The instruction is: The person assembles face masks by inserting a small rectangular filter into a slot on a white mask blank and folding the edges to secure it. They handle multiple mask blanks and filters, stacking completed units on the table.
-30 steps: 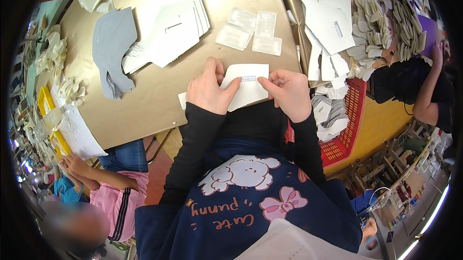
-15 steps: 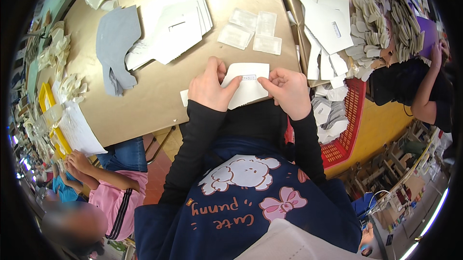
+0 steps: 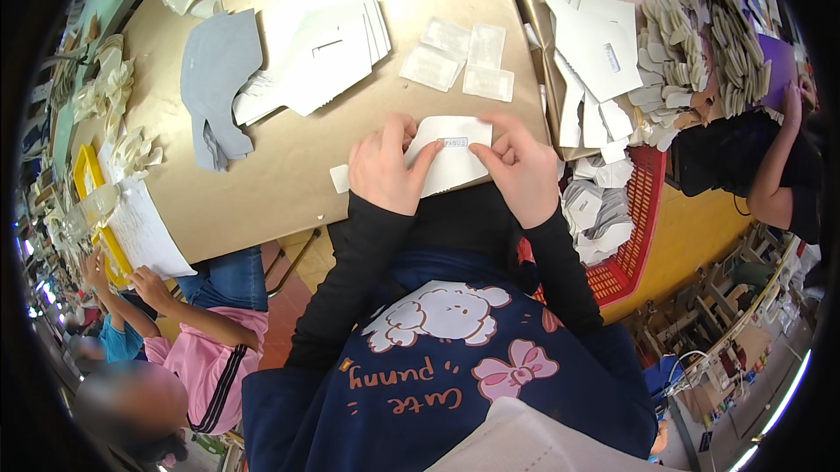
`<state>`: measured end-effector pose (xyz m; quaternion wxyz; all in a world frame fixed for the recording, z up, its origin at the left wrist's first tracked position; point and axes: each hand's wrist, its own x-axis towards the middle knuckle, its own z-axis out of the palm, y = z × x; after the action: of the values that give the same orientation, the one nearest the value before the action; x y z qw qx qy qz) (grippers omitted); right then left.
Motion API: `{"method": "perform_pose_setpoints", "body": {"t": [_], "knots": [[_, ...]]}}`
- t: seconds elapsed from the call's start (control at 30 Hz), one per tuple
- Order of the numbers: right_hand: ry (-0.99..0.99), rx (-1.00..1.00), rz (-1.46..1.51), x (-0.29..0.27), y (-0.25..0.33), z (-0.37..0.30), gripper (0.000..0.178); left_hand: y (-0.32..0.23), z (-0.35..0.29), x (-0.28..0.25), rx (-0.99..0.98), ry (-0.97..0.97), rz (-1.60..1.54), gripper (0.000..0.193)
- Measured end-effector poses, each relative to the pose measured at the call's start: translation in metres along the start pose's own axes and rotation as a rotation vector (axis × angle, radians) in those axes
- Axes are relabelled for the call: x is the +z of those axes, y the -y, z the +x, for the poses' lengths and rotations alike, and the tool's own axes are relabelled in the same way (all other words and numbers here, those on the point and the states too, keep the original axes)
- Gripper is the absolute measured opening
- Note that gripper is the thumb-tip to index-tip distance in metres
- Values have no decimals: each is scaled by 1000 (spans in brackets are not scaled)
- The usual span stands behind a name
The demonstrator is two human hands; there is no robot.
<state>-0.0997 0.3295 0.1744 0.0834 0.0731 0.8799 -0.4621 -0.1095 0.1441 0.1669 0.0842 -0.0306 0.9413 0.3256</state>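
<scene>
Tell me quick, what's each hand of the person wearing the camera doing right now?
Left hand: closed, holding the left side of the white piece.
Right hand: closed, holding the right side of that same white piece.

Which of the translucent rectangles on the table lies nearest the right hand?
The lower-right rectangle. It lies lowest in view, closest to the right hand and the white piece it touches; the other rectangles sit farther up the table.
</scene>
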Motion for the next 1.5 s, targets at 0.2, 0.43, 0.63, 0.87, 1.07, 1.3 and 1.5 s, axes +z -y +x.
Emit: {"method": "perform_pose_setpoints", "body": {"t": [0.2,0.43,0.63,0.87,1.07,1.3,1.5], "knots": [[-22,-218,-187,4,-5,-5,24,10,-6,8,212,-240,130,22],[-39,-157,-94,7,0,-4,20,12,-6,4,117,-151,-22,27],[-49,-307,-229,10,-3,-8,17,9,-6,6,85,-151,-40,27],[-20,-333,-231,11,-7,-7,21,9,-5,10,68,-166,-75,23],[-1,-383,-499,10,5,-18,32,7,-7,9,71,-184,-52,25],[-8,-444,-709,26,11,-40,50,9,-9,13,72,-211,-37,31],[-5,-445,-680,29,6,-43,61,13,-11,16,91,-228,-35,30]]}}
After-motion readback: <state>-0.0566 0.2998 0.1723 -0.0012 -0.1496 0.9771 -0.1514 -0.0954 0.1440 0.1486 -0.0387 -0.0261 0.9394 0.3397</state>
